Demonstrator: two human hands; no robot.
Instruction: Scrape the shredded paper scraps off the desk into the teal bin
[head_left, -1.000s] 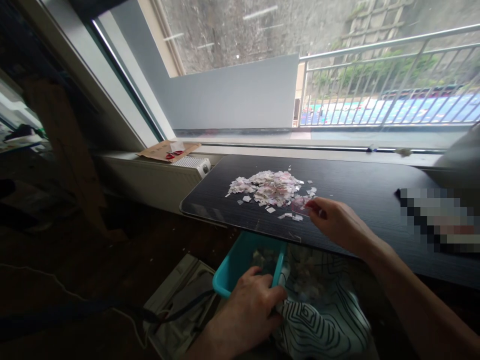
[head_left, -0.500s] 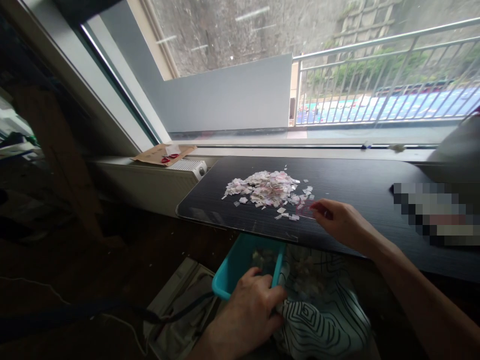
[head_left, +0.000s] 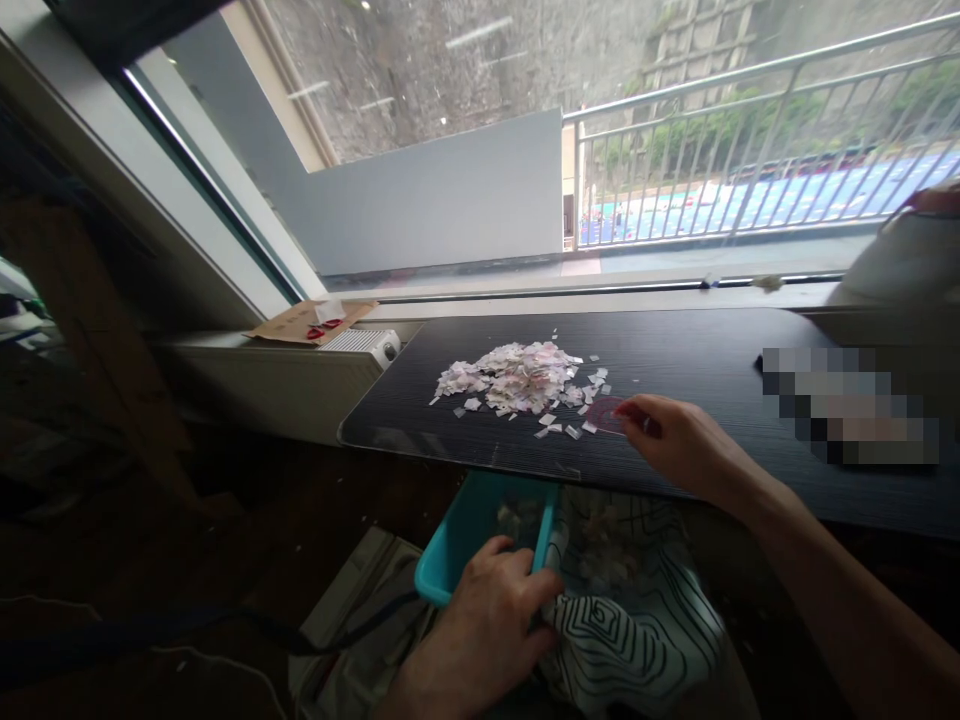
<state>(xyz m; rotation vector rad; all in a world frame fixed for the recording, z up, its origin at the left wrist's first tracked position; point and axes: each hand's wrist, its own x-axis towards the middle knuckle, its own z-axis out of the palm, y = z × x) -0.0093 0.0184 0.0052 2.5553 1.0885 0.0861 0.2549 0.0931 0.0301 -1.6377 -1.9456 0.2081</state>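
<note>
At the table's front edge, my right hand is closed with its fingertips on a thin, clear piece with pink markings, whose exact kind I cannot make out. The piece lies low over the table, beside a heap of small white and pinkish paper-like scraps. Below the edge, my left hand is wrapped over the near right rim of a turquoise plastic bin, its fingertips inside. Some pale scraps show at the bottom of the bin.
The dark table stands against a window. Red-handled scissors lie on brown cardboard at the left, above a white radiator. Patterned cloth with scraps on it hangs beside the bin. A blurred-out object lies at the right.
The view has swung slightly to the right. My right hand has drawn the pink-marked piece a little away from the heap. My left hand keeps its hold on the bin.
</note>
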